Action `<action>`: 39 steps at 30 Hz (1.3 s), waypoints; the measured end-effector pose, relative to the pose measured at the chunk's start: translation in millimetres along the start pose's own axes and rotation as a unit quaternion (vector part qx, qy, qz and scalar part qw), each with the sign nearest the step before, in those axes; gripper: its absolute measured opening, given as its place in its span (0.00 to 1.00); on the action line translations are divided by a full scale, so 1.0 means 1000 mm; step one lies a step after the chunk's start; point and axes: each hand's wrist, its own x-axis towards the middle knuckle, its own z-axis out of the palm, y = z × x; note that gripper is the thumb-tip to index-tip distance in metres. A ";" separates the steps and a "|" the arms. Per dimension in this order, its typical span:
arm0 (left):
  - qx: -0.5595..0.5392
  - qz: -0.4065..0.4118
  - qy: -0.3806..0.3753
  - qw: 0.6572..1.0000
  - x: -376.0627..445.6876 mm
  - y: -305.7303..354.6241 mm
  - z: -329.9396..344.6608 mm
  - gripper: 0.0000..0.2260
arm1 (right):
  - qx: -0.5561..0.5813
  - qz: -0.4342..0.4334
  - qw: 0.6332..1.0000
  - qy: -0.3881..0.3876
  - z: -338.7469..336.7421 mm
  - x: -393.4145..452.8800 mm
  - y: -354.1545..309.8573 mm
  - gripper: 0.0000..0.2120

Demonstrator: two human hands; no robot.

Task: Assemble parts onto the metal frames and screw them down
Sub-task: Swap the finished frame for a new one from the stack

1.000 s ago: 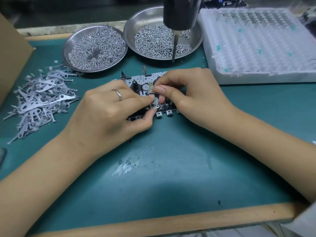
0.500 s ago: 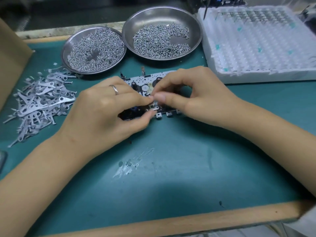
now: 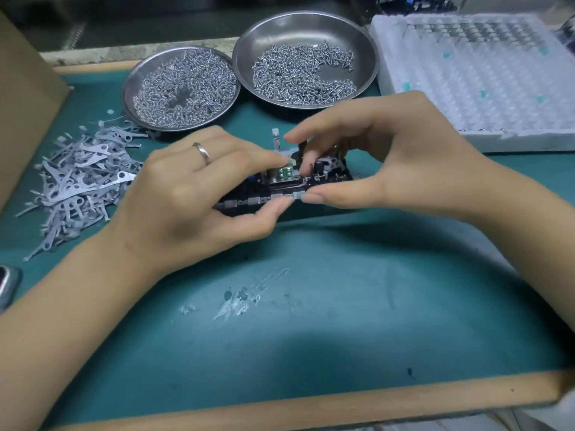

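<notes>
Metal frame (image 3: 281,189): one, tilted up off the teal desk (image 3: 311,306) at mid-scene, long axis running 9 to 3 o'clock.
Left grip: left hand (image 3: 186,197) pinches the frame's left half — thumb under the near edge, fingers curled over the top.
Right grip: right hand (image 3: 389,169) pinches the right half, thumb on the near edge, forefinger curled down onto the parts on top.
Key relation: frame lies between the two hands, both touching it; neither is nearer.
Loose brackets (image 3: 77,181): one heap at 9 o'clock, too many to count.
Screw dishes: two — left dish (image 3: 133,85) at 11 o'clock, right dish (image 3: 367,48) at 12, rims nearly touching.
Foam tray (image 3: 466,88): one, at 2 o'clock.
</notes>
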 end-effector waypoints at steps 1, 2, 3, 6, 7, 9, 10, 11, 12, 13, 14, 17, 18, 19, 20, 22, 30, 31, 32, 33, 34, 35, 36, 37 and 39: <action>0.003 0.005 0.012 1.000 0.000 0.001 0.000 0.11 | 0.016 0.000 1.000 -0.001 -0.001 0.000 -0.002 0.22; 0.005 0.011 0.022 1.000 0.000 0.002 0.000 0.11 | 0.030 0.000 1.000 -0.002 -0.002 -0.001 -0.003 0.22; 0.006 0.017 0.029 0.999 0.000 0.002 0.000 0.11 | 0.040 0.003 0.999 -0.004 -0.002 -0.001 -0.004 0.22; 0.013 0.033 0.035 0.999 0.000 0.002 0.001 0.11 | 0.052 0.012 0.998 -0.011 -0.003 -0.001 -0.006 0.23; 0.016 0.036 0.034 0.999 -0.001 0.001 0.001 0.11 | 0.054 0.014 0.998 -0.012 -0.003 -0.001 -0.006 0.23; 0.022 0.042 0.033 0.998 -0.001 0.001 0.001 0.12 | 0.055 0.017 0.998 -0.014 -0.003 -0.001 -0.007 0.23; 0.023 0.044 0.033 0.998 -0.001 0.001 0.001 0.12 | 0.054 0.019 0.998 -0.015 -0.003 -0.001 -0.007 0.23; 0.022 0.045 0.033 0.998 -0.001 0.001 0.002 0.11 | 0.053 0.020 0.998 -0.015 -0.003 -0.001 -0.007 0.22; 0.021 0.046 0.033 0.998 -0.001 0.001 0.002 0.11 | 0.053 0.021 0.998 -0.016 -0.004 -0.001 -0.007 0.22; 0.021 0.047 0.033 0.998 -0.001 0.001 0.002 0.12 | 0.053 0.021 0.998 -0.017 -0.004 -0.001 -0.006 0.22; 0.021 0.047 0.033 0.998 -0.001 0.001 0.002 0.12 | 0.053 0.022 0.998 -0.018 -0.004 -0.001 -0.006 0.22; 0.022 0.047 0.032 0.998 -0.001 0.000 0.003 0.12 | 0.053 0.022 0.998 -0.018 -0.004 -0.001 -0.006 0.22; 0.023 0.048 0.032 0.998 -0.001 0.001 0.003 0.12 | 0.053 0.021 0.998 -0.016 -0.004 -0.001 -0.006 0.22; 0.024 0.050 0.033 0.998 -0.002 0.001 0.002 0.12 | 0.053 0.020 0.998 -0.015 -0.003 -0.001 -0.006 0.22; 0.026 0.052 0.034 0.998 -0.001 0.001 0.002 0.12 | 0.053 0.019 0.998 -0.014 -0.003 -0.001 -0.006 0.22; 0.030 0.056 0.036 0.997 -0.001 0.001 0.002 0.12 | 0.055 0.020 0.998 -0.015 -0.004 -0.002 -0.006 0.22; -0.004 0.040 0.000 0.999 0.000 0.005 0.002 0.13 | 0.008 0.042 0.998 -0.051 -0.007 -0.003 -0.006 0.24; -0.016 0.036 -0.016 0.999 -0.001 0.006 0.004 0.15 | -0.023 0.054 0.996 -0.067 -0.008 -0.002 -0.006 0.24; -0.027 0.030 -0.034 0.999 -0.001 0.008 0.005 0.16 | -0.058 0.067 0.992 -0.086 -0.009 -0.002 -0.005 0.24; -0.036 0.025 -0.051 0.998 -0.001 0.010 0.006 0.18 | -0.090 0.078 0.987 -0.105 -0.009 -0.002 -0.004 0.24; -0.046 0.018 -0.064 0.997 -0.001 0.011 0.007 0.19 | -0.118 0.083 0.982 -0.118 -0.009 -0.002 -0.004 0.24; -0.059 0.009 -0.071 0.996 -0.001 0.012 0.007 0.20 | -0.141 0.078 0.980 -0.120 -0.008 -0.004 -0.004 0.24; -0.075 -0.004 -0.070 0.995 0.000 0.011 0.005 0.21 | -0.161 0.064 0.979 -0.107 -0.005 -0.005 -0.005 0.24; -0.090 -0.019 -0.056 0.994 0.000 0.011 0.002 0.20 | -0.186 0.044 0.978 -0.083 0.002 -0.007 -0.006 0.24; -0.100 -0.058 0.003 0.993 -0.001 0.007 -0.004 0.16 | -0.277 -0.003 0.961 -0.030 0.021 -0.010 -0.010 0.28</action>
